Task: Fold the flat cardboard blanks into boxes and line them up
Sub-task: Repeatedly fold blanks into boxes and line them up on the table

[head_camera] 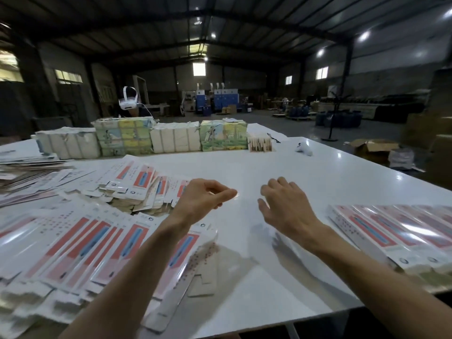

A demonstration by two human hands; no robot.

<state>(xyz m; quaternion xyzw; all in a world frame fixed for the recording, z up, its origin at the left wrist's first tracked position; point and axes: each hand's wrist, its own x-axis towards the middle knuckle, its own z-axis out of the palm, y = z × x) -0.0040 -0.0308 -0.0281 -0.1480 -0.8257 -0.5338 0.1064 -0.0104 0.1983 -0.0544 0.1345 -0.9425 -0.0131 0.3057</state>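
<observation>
Nearest to the person, at the table (269,167) edge, one flat blank (171,307) lies partly under the left forearm, w/ a greyish side and a notched flap showing. It is probably the next piece to fold. To do this well, the person should take it by the long edges w/ both hands, push it open into a sleeve, then tuck the end flaps in fully so the corners stay square. Left of it lies a fanned pile of blanks (85,245): glossy white card w/ a red-pink stripe, a blue pen-like picture and small text.

Further out, both hands hover above bare table. The left hand (203,199) has its fingers loosely curled, thumb near forefinger, nothing visible between them. The right hand (286,209) is palm down, fingers relaxed and a bit spread, holding nothing. At the right, finished boxes (391,231) lie side by side in a row. Beyond are a second heap of blanks (137,189), then wrapped bundles (171,140).
</observation>
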